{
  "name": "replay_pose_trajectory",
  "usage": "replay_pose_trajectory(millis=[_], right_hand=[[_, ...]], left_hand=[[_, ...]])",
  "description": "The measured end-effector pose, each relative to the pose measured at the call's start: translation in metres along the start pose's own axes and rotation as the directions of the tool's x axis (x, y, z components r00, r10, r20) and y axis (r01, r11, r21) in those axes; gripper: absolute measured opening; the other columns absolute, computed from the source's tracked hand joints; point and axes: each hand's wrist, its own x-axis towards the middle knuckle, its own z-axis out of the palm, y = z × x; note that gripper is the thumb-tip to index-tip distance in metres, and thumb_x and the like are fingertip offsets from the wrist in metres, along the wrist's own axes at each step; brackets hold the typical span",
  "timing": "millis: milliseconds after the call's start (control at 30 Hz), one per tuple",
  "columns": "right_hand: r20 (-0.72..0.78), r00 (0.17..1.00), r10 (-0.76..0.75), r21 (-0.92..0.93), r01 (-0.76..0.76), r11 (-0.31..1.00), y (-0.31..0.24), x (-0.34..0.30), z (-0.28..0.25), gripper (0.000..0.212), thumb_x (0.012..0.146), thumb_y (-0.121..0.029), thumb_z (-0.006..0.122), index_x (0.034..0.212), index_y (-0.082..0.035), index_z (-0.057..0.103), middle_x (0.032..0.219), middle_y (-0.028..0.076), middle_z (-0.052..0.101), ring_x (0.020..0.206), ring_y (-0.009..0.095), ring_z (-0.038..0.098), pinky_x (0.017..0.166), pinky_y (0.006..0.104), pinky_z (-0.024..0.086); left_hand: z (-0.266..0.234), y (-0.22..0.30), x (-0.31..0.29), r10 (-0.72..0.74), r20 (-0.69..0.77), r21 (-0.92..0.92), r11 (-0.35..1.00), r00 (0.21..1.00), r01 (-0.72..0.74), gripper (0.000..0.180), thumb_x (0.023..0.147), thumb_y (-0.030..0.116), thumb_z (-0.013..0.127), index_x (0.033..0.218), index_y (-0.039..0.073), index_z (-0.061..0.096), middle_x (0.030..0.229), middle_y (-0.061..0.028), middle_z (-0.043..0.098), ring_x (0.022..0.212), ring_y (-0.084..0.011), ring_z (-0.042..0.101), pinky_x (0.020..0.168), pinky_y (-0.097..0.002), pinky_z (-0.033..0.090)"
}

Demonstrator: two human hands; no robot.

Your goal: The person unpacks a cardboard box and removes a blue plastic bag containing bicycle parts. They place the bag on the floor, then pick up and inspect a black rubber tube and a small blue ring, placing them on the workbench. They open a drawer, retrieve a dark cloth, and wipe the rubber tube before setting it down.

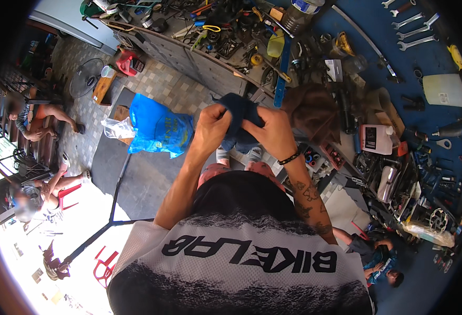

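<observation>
A dark blue piece of cloth (240, 111) is stretched between my two hands, in front of my body at chest height. Its exact kind does not show. My left hand (212, 125) is closed on its left edge, fingers curled in. On the other edge, my right hand (274, 130) pinches the cloth with the thumb pointing inward; some fingers are hidden behind the fabric. To the left of my left hand sits a bright blue plastic bag (160, 126). A brown cloth (315, 109) hangs or lies at the bench, right of my right hand.
A cluttered workbench (184, 65) with many tools runs along the front. Wrenches (417, 31) hang on the blue wall at right, near a pale jug (446, 90). A fan (86, 77) and red container (129, 63) stand at far left. People sit at left and lower right.
</observation>
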Motion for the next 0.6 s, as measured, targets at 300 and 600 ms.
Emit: replay_pose_trajectory(millis=[300,600], right_hand=[[-0.124,0.967,0.224,0.542,-0.123,0.831,0.0,0.0,0.012,0.021,0.096,-0.017,0.077,0.099,0.003,0.072,0.081,0.0,0.072,0.074,0.003,0.06,0.064,0.0241,0.05],[0.011,0.99,0.139,0.359,-0.133,0.924,0.007,-0.004,0.008,0.022,0.097,-0.02,0.077,0.095,0.002,0.073,0.077,-0.003,0.07,0.066,0.003,0.055,0.059,0.0238,0.045]], left_hand=[[-0.001,0.004,-0.005,0.132,0.005,-0.121,0.984,0.991,-0.131,0.022,0.105,0.02,0.06,0.103,0.0,0.07,0.077,0.004,0.062,0.065,-0.0038,0.052,0.056,-0.0235,0.04],[-0.007,-0.007,-0.001,0.082,0.027,-0.101,0.992,0.996,-0.079,0.019,0.104,0.016,0.06,0.106,-0.001,0.068,0.085,0.0005,0.065,0.072,-0.0053,0.054,0.063,-0.0256,0.045]])
